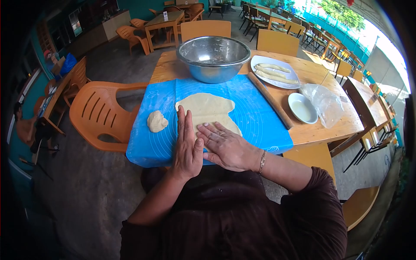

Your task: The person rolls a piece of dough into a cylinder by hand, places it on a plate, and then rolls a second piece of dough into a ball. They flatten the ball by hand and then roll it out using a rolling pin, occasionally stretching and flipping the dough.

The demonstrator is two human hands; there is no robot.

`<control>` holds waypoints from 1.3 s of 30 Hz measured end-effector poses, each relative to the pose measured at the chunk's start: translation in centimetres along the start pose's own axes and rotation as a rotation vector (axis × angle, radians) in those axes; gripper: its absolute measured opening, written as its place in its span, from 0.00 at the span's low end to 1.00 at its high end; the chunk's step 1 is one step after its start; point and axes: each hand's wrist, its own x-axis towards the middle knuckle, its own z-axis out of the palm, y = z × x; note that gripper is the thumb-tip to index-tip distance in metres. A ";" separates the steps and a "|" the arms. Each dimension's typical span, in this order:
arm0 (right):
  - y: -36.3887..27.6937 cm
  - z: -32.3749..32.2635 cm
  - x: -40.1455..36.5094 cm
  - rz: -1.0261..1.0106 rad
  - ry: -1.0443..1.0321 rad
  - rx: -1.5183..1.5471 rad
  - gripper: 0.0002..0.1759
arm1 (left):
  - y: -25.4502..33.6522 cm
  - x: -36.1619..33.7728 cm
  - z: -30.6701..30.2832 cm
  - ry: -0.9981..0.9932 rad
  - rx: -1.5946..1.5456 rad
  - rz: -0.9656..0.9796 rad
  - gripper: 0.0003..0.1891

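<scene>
A flat sheet of rolled dough (203, 104) lies on the blue mat (255, 125), its outline uneven. My left hand (187, 147) stands on edge along the sheet's left side, fingers stretched forward. Palm down on the near part of the dough rests my right hand (229, 147), its fingers extended and a bracelet at the wrist. Neither hand grips anything. Left of the sheet sits a lump of dough (157, 121). A wooden rolling pin (271, 100) lies slantwise on the mat's right side.
A steel bowl (214, 65) stands behind the mat. To its right, a white plate (271, 62) holds rolled dough strips. A small bowl (302, 108) of pale liquid and a clear plastic bag (325, 104) are at right. An orange chair (102, 112) stands left of the table.
</scene>
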 end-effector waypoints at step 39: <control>16.9 -11.1 -28.4 1.134 0.998 0.325 0.20 | 3.0 0.5 0.5 -0.364 0.604 -0.009 0.34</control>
